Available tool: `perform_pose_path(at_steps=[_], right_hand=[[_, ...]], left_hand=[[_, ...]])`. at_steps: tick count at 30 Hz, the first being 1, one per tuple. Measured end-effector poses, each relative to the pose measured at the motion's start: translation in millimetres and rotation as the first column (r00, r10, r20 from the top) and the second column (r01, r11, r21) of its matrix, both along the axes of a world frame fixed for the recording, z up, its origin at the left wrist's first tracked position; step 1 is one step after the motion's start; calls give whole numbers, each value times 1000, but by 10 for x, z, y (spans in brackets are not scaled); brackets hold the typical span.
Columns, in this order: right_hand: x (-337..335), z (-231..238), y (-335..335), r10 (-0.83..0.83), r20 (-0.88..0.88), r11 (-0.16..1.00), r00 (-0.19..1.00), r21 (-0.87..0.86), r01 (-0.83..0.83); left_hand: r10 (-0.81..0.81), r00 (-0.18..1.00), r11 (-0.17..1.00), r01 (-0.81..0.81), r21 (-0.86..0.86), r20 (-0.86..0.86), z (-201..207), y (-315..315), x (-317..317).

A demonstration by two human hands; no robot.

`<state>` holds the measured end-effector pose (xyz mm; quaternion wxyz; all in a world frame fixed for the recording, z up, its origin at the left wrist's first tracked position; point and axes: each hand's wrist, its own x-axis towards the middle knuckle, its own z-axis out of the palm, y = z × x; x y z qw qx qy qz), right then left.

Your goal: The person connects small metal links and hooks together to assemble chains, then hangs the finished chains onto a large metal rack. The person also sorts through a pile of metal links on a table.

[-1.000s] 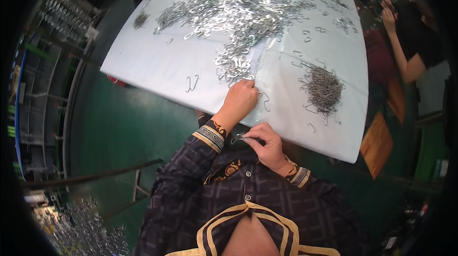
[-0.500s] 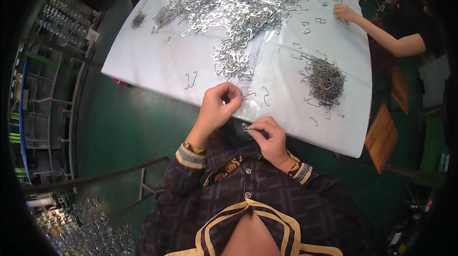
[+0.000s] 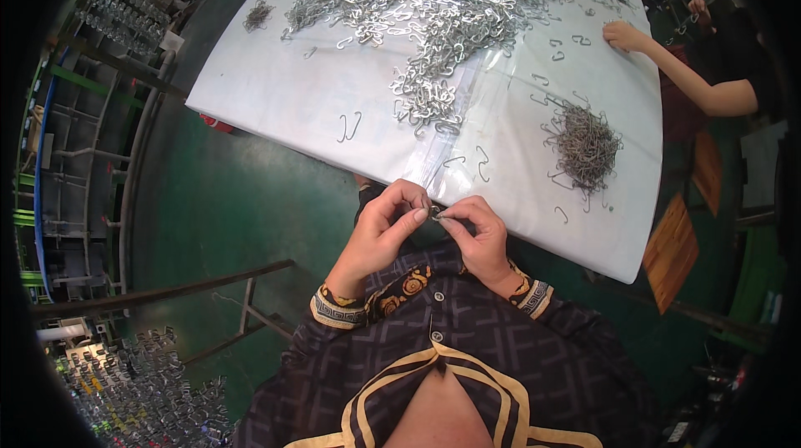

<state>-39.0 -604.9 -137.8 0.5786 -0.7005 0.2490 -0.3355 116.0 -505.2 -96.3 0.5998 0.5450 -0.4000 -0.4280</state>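
Thumb and forefinger of the right hand [image 3: 486, 239] are pinched together on a small metal piece [image 3: 435, 213], held between both hands at the near edge of the white-covered table [image 3: 275, 93]. The left hand [image 3: 380, 235] has its thumb and forefinger close together beside that piece; whether they grip it, I cannot tell. Beyond lies a broad spread of shiny metal links [image 3: 438, 31]; to the right sits a heap of thin wire hooks [image 3: 586, 148], and two loose hooks [image 3: 350, 126] lie toward the left.
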Motion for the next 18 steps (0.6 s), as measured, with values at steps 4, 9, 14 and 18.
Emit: perform_pose_path(at_steps=[4, 9, 14, 18], right_hand=[[5, -14, 1, 3, 0, 1000, 1000, 15, -3], [14, -38, 31, 20, -7, 1000, 1000, 16, -20], [30, -26, 8, 53, -45, 998, 998, -42, -55], [110, -50, -233, 29, -68, 953, 997, -299, -48]], left_hand=[[-7, 999, 1000, 8, 26, -46, 24, 7, 0], [29, 999, 999, -28, 38, -31, 11, 16, -22], [110, 991, 992, -114, 53, 73, -17, 29, -70], [158, 960, 983, -175, 57, 233, 64, 62, -96]])
